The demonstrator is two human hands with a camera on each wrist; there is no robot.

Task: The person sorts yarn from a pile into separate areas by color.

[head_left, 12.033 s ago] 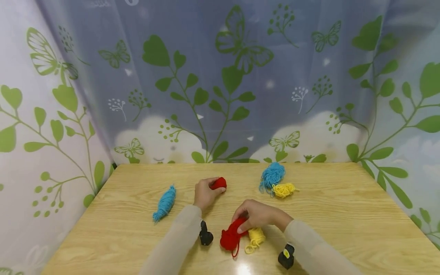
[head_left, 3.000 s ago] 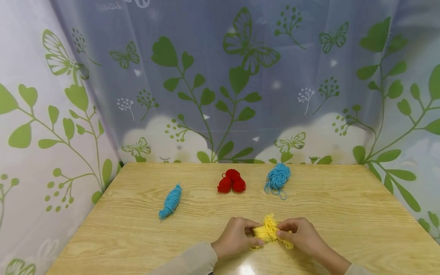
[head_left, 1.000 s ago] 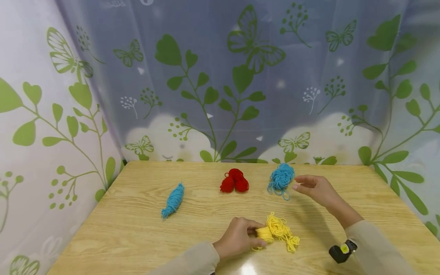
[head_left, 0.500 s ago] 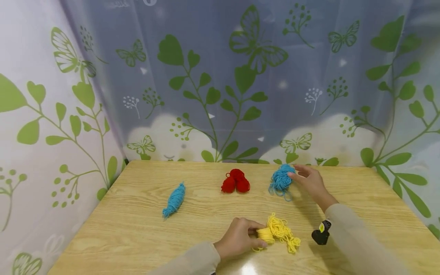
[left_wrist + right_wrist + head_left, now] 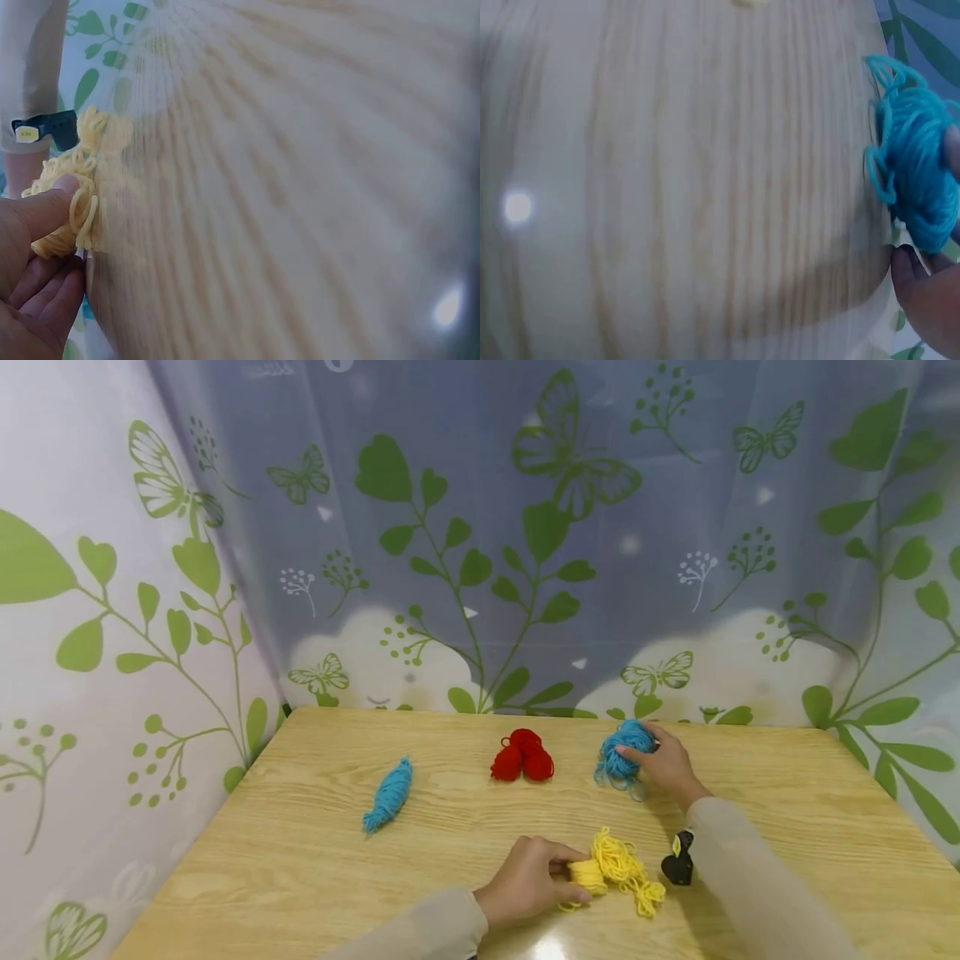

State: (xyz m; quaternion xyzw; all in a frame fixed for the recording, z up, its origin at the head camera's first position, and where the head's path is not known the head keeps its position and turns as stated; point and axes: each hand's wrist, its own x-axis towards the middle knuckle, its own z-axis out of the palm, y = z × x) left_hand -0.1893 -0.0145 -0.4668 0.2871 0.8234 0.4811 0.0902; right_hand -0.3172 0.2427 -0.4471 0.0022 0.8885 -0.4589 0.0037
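Observation:
My left hand (image 5: 528, 878) pinches a small wound bundle of yellow yarn (image 5: 588, 877) near the table's front. Against it on the right lies a looser tangle of yellow yarn (image 5: 624, 864). Farther back, my right hand (image 5: 667, 763) grips a blue yarn ball (image 5: 622, 752) between thumb and fingers. In the right wrist view loose loops hang off this blue yarn ball (image 5: 919, 161). The left wrist view has the left thumb lying over the yellow yarn (image 5: 56, 176), with a loop dangling beside it.
Three red yarn balls (image 5: 522, 758) are clustered at the back middle of the wooden table (image 5: 315, 860). A long blue yarn skein (image 5: 388, 796) lies at the left. Behind the table hangs a patterned curtain (image 5: 480, 527). A black wrist camera (image 5: 678, 860) sits under the right sleeve.
My right hand has left the yellow yarn, reached back and closed on the blue ball. Earlier, the red balls were gathered at the back and both yellow bundles put together. The left hand stays.

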